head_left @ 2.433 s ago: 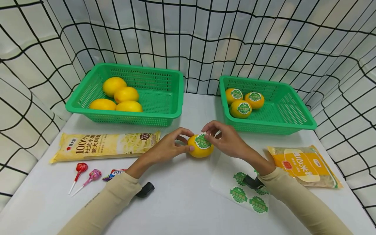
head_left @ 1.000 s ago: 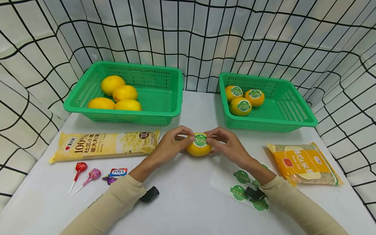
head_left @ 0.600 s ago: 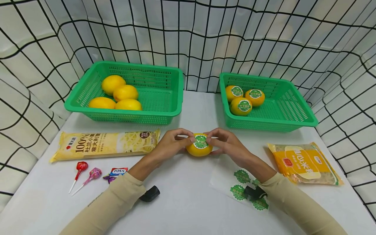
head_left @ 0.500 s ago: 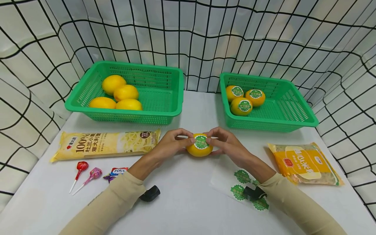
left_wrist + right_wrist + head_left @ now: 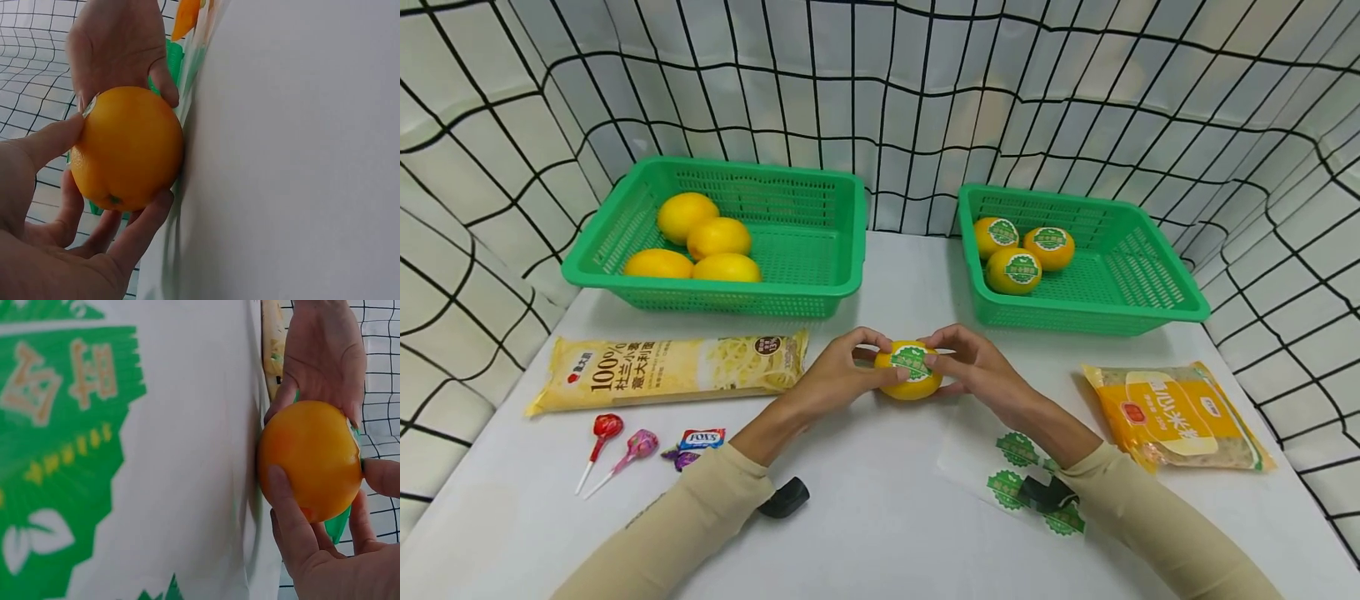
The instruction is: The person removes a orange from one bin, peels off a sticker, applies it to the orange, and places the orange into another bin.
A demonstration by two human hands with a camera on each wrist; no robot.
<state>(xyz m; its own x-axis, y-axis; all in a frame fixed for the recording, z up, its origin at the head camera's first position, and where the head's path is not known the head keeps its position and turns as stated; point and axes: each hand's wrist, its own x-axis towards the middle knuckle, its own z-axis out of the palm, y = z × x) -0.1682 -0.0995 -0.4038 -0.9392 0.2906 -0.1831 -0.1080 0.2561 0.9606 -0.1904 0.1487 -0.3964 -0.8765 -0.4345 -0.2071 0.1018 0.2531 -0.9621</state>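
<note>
Between both hands, at the middle of the table, is an orange (image 5: 916,390) with a round green-and-white sticker (image 5: 910,359) on its top side. My left hand (image 5: 841,372) grips it from the left, the thumb lying near the sticker's lower left. On the other side my right hand (image 5: 979,363) holds the fruit, its thumb pressing the sticker's right part. In the left wrist view the orange (image 5: 128,150) shows its stem end, with left fingers under it. The right wrist view shows the orange (image 5: 310,462) with the sticker at its edge, mostly turned away.
Behind, a left green basket (image 5: 808,300) holds several plain oranges; a right green basket (image 5: 1097,321) holds 3 stickered ones. A sticker sheet (image 5: 966,454) lies by the right forearm. Around are a pasta bag (image 5: 662,367), a millet bag (image 5: 1180,417), lollipops (image 5: 606,427) and candies (image 5: 702,439).
My right hand has gone from holding the sticker's raised edge to pressing it against the orange. The sticker now lies flatter. My left thumb has just slid down off the sticker's left edge.
</note>
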